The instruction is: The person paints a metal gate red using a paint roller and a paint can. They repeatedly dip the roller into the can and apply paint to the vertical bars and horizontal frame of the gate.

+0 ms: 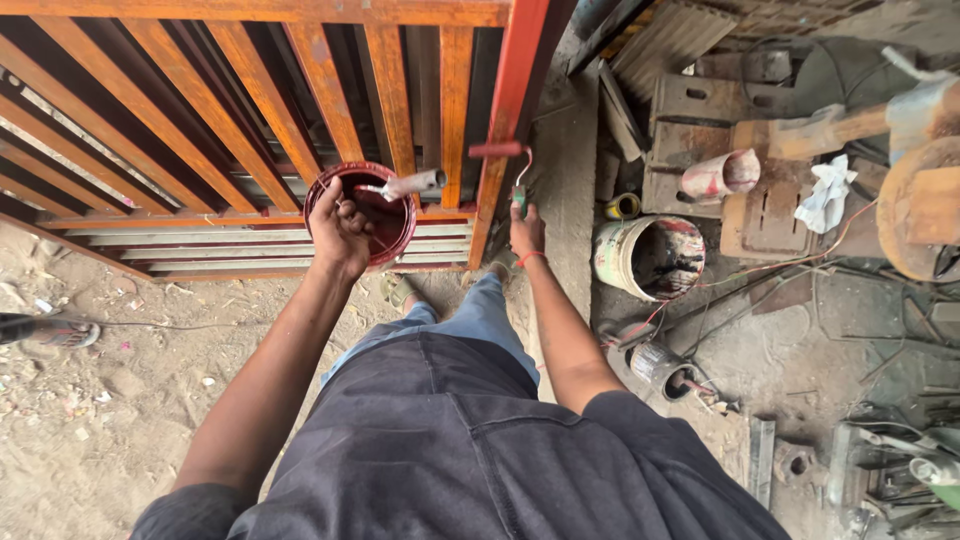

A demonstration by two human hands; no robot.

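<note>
Against the red gate post (508, 120), the paint roller (497, 150) lay crosswise, directly ahead of the right hand (526, 232) clamped on its handle; the left hand (340, 225), nearer the slats, gripped the red paint tin (385, 215).

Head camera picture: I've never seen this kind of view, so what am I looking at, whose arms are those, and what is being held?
The one picture comes from a camera worn on a person's head, looking down past their dark shirt and jeans. Both bare arms belong to that person. The left hand holds a round paint tin with dark red paint inside and another roller resting in it. The right hand grips the handle of a small paint roller, whose red sleeve touches the upright post of an orange-red metal gate. On the ground to the right stand a paint-stained white bucket, a smaller can, metal scrap and wires. Left is sandy ground.
</note>
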